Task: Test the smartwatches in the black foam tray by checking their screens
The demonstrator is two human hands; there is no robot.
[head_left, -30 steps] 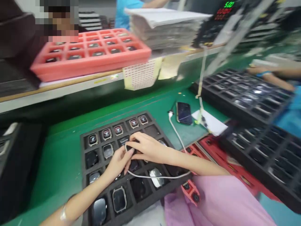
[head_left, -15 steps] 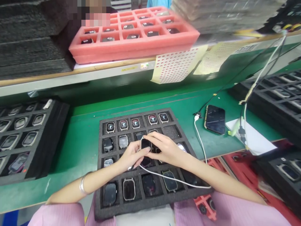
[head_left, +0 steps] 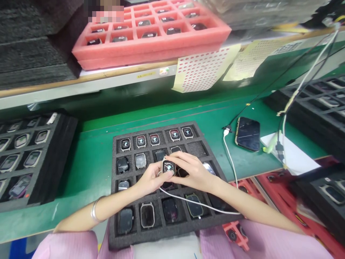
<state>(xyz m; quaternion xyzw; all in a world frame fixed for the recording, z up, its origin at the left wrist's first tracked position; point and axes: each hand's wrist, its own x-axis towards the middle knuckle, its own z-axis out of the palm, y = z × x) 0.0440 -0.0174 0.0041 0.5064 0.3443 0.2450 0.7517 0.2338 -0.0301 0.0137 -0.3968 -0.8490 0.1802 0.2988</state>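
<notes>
Both my hands meet over the middle of a black foam tray (head_left: 114,230) full of smartwatch bodies. They hold one watch body (head_left: 168,167) between them; its screen is lit. My left hand (head_left: 151,180) pinches its left side, with a silver bangle on that wrist. My right hand (head_left: 192,172) grips it from the right and above. A white cable (head_left: 199,205) runs from under the watch across the tray to the right. Several watches (head_left: 155,139) in the tray's far row show lit screens; those nearer me are dark.
A phone (head_left: 248,133) lies on the green bench, with a white sheet (head_left: 293,158) beside it. More black trays stand at the left (head_left: 29,158) and right (head_left: 318,104). A pink foam tray (head_left: 151,39) sits on the shelf. Red trays (head_left: 272,187) lie low right.
The view swung left and steadied. The held watch's screen, dark half a second ago, is now lit. My hands stay together over the tray's middle.
</notes>
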